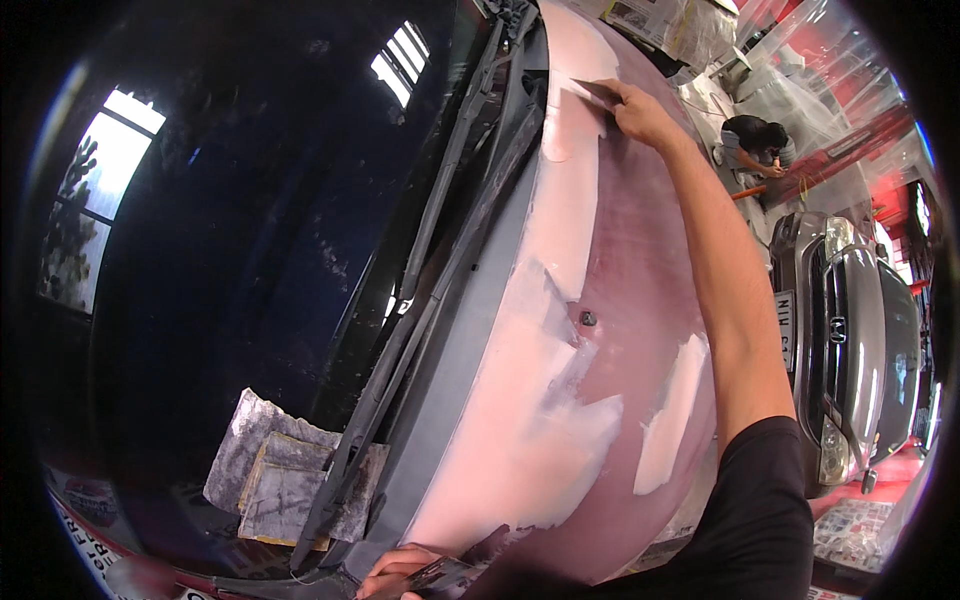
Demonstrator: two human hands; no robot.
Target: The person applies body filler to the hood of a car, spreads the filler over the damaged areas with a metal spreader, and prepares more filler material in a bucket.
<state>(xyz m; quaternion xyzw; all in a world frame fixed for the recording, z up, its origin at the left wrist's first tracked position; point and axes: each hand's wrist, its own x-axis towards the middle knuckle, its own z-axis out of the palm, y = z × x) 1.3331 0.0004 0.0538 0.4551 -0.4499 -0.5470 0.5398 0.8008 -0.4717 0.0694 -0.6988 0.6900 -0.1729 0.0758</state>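
Letters and numbers stand on the pale plate (pixel 785 332) of the grey car (pixel 862 365), with a shiny badge (pixel 838 329) on its nose. Dark letters mark a white strip (pixel 92 553) too.

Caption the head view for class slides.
Right hand holding a thin dark spreader over pale pink filler on matte mauve car hood.

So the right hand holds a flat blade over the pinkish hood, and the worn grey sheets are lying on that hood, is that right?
Not quite: the sheets lie by the wipers, mostly on the windshield, not the hood, as the head view shows. The right hand does hold a flat blade over the hood.
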